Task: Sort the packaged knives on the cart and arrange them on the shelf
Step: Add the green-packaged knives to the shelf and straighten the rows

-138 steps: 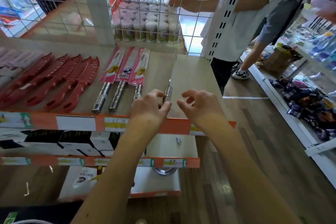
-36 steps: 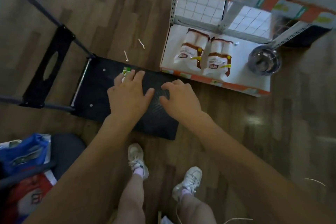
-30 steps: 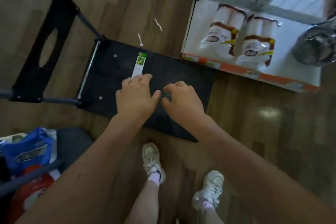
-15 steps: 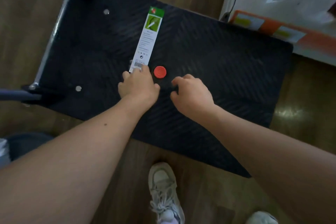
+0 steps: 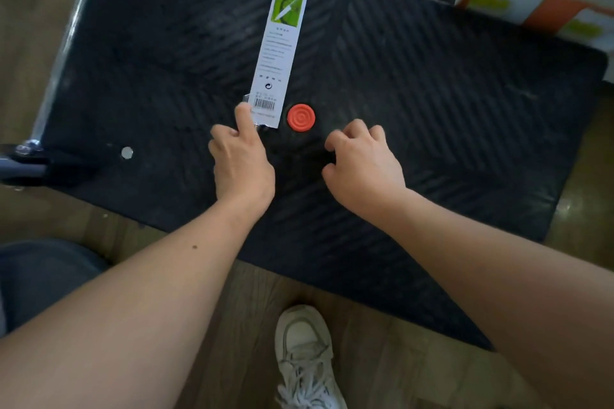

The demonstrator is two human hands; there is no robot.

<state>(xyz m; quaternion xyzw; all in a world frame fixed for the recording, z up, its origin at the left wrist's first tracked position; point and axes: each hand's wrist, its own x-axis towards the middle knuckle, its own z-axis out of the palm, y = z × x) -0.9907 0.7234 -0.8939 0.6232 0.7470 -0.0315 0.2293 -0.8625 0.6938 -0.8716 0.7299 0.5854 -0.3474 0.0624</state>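
Touching the only packaged knife [image 5: 282, 43] seen lying on the black cart [image 5: 432, 93] with one straight finger of the left hand [image 5: 242, 159], right hand [image 5: 363, 166] loosely curled and empty beside it, ready to carry to the shelf [image 5: 538, 10].

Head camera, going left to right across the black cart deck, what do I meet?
Stud → left hand → red disc → right hand. The knife pack is left out: it overlaps the left hand and the disc.

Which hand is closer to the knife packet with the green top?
Left. The left hand touches the knife packet at its barcode end; the right hand sits apart, beyond the red disc.
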